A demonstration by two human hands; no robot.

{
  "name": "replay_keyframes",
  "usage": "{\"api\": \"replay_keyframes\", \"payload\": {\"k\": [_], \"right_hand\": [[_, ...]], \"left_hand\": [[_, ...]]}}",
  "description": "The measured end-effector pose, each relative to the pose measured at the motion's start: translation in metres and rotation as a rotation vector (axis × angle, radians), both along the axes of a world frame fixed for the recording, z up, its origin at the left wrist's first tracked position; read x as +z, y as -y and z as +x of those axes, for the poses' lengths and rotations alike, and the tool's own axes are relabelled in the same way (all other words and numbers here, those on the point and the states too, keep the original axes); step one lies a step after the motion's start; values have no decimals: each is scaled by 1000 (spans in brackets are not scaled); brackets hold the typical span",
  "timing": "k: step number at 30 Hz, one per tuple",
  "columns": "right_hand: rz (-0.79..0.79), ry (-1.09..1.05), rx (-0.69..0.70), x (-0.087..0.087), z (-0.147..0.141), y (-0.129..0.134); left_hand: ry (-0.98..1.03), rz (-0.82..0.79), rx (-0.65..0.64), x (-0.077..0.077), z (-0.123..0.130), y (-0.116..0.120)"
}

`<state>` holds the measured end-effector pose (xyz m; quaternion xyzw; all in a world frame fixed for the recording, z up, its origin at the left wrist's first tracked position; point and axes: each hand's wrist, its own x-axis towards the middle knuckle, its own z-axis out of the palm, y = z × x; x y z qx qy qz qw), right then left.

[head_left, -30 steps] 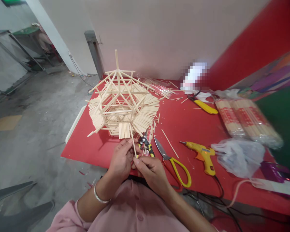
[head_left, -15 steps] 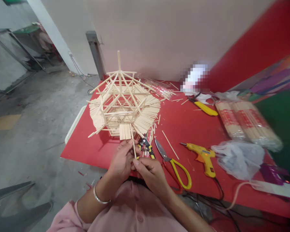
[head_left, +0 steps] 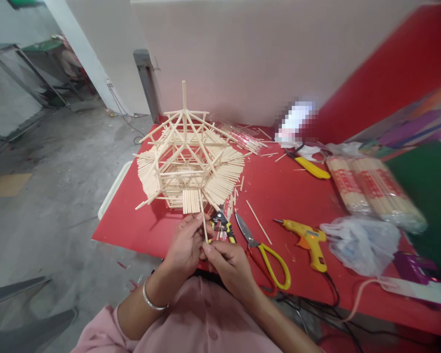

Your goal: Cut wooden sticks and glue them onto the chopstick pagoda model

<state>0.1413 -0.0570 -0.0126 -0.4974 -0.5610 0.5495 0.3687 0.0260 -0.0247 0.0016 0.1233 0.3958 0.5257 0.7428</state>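
Note:
A thin wooden stick (head_left: 205, 225) runs between my two hands, its far end reaching the front of a pagoda-like model (head_left: 185, 171) built from such sticks. My left hand (head_left: 186, 242), a silver bangle at the wrist, has its fingers closed around the stick's middle. The near end is pinched between the thumb and fingers of my right hand (head_left: 226, 257). Just left of the stick's far end, a row of short sticks (head_left: 191, 201) lies side by side on the model's front edge. Yellow-and-black pruning shears (head_left: 224, 226) lie right behind my hands, partly hidden by them.
Scissors (head_left: 264, 255) with red and yellow handles lie right of my hands, beside a yellow glue gun (head_left: 308, 239). Packs of sticks (head_left: 375, 191), a plastic bag (head_left: 362, 245) and yellow-handled pliers (head_left: 310, 166) are farther right. Loose sticks (head_left: 259, 221) are scattered over the red table (head_left: 128, 230).
The view has shifted slightly. My hands keep the same grip on the stick, and its far end stays at the model's front edge.

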Motion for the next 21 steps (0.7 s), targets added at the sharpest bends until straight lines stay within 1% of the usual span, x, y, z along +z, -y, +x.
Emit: {"api": "replay_keyframes", "payload": {"k": [7,15,19,21], "right_hand": [[-24,-24,-10,1,-1,0],[-8,-6,-4,-2,0,1],[-2,4,13,-1,1,4],[14,16,43,0,5,7]], "left_hand": [[-30,-8,-14,1,-1,-1],[-28,-7,-17,0,0,0],[-16,18,-13,-1,1,3],[-19,45,2,0,1,6]]}}
